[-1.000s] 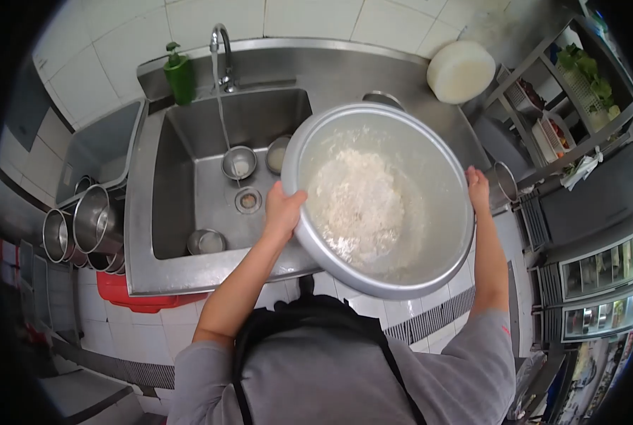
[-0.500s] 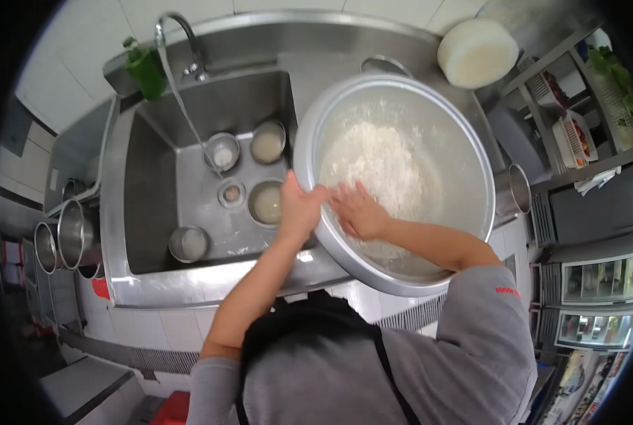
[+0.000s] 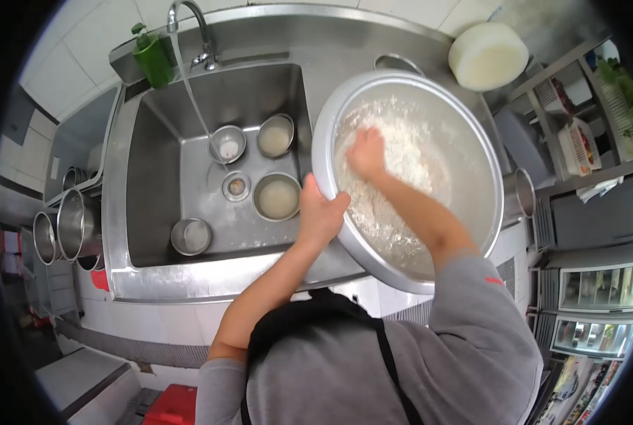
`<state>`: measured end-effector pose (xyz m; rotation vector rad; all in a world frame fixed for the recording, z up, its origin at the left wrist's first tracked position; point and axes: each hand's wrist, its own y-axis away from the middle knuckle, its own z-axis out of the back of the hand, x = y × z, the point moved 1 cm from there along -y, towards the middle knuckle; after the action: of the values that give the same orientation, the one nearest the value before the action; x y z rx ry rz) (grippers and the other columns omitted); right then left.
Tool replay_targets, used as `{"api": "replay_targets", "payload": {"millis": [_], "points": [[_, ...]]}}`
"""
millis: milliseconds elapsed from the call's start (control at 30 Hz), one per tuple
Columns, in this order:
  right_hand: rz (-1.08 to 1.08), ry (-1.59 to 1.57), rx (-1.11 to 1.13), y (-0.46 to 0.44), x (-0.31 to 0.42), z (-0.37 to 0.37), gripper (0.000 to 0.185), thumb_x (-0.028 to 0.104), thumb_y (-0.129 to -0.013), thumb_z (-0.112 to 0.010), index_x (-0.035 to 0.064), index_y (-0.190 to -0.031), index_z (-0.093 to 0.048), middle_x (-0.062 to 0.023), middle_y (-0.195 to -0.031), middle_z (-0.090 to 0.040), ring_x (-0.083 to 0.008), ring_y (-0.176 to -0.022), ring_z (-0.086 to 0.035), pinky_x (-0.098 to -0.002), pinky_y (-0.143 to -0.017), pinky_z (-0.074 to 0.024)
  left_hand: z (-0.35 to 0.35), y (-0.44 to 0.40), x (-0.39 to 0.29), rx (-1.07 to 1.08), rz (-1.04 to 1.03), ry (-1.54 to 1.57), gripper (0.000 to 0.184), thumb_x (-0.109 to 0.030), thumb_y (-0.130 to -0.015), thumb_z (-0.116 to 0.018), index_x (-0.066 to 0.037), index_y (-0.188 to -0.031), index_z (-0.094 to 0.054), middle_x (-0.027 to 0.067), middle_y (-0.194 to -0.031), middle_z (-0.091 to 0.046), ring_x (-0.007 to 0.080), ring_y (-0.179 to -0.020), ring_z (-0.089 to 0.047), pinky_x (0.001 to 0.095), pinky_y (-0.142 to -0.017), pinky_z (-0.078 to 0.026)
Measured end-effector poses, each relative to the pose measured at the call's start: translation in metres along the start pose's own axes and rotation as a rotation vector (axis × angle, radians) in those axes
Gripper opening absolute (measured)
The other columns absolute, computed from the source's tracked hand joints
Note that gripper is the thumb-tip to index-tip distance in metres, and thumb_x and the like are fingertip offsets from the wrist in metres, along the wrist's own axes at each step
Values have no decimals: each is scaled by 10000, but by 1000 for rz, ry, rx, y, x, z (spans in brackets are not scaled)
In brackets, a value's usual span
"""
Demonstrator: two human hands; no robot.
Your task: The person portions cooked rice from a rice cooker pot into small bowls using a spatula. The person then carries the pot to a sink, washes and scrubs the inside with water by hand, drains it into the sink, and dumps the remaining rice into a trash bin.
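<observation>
the left hand [image 3: 322, 218] is grasping the rim of the bowl [image 3: 325, 134] on the side facing the sink [image 3: 157, 177], seemingly because the wide bowl is jutting past the counter's [image 3: 345, 263] front edge and needing steadying. the right hand [image 3: 367, 152] is reaching over the near side and pressing into the white grains [image 3: 408, 156]; its fingers are blurring, so whether they are clenching any grains, i cannot tell. the bowl is sitting just right of the sink, probably so both arms are working close to the body.

in the sink, four cups [image 3: 219, 134] [image 3: 275, 117] [image 3: 258, 202] [image 3: 177, 237] are standing around the drain [image 3: 236, 185], apparently without covering it. water [image 3: 192, 92] is running from the tap [image 3: 206, 44] towards the upper left cup, perhaps placed there to be catching it.

the green bottle [image 3: 153, 62] is standing beside the tap, and the tub [image 3: 497, 49] is resting behind the bowl. pots [image 3: 79, 227] are crowding the sink's left side. the sink's raised edge is lying between bowl and cups, while the shelf [image 3: 631, 166] is limiting room on the right.
</observation>
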<state>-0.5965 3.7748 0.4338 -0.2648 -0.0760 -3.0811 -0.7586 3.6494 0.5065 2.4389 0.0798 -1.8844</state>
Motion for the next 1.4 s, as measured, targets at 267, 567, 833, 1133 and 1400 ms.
{"api": "replay_targets", "payload": {"millis": [267, 567, 833, 1133, 1400], "points": [[13, 278, -176, 30, -6, -15, 571, 200, -795, -383, 8, -1308, -221, -187, -1333, -272, -342, -1234, -253, -517, -984, -184, 1, 5, -1, 56, 76, -16, 369, -22, -645, -557, 37, -989, -438, 108, -877, -554, 159, -774, -542, 267, -699, -437], [-490, 291, -262, -57, -55, -17, 568, 235, -775, -423, -157, -1174, -329, -301, -1216, -370, -378, -1161, -346, -437, -989, -221, -1, 23, 5, 21, 47, 48, 339, -52, -638, -587, 49, -921, -431, 142, -770, -557, 188, -698, -554, 305, -648, -445], [374, -334, 237, 114, 20, -16, 504, 173, -812, -357, -67, -1248, -279, -246, -1319, -244, -363, -1250, -201, -396, -1019, -190, -10, 24, 2, 20, -17, 187, 319, -44, -665, -583, 35, -925, -415, 110, -806, -550, 148, -715, -539, 278, -637, -445], [-526, 124, -97, -46, -13, 24, 583, 234, -775, -426, -155, -1188, -295, -279, -1145, -435, -382, -991, -488, -436, -881, -346, -8, 93, 8, 6, 257, -58, 433, -87, -715, -621, 21, -1048, -366, 121, -871, -541, 159, -730, -552, 272, -609, -463], [347, 75, -176, 53, 26, -71, 521, 174, -822, -341, -77, -1269, -248, -262, -1310, -259, -365, -1236, -232, -452, -1004, -170, 12, -88, -16, 223, 123, -157, 547, -320, -823, -485, 26, -1211, -316, 193, -1027, -532, 309, -921, -547, 355, -845, -399]]}}
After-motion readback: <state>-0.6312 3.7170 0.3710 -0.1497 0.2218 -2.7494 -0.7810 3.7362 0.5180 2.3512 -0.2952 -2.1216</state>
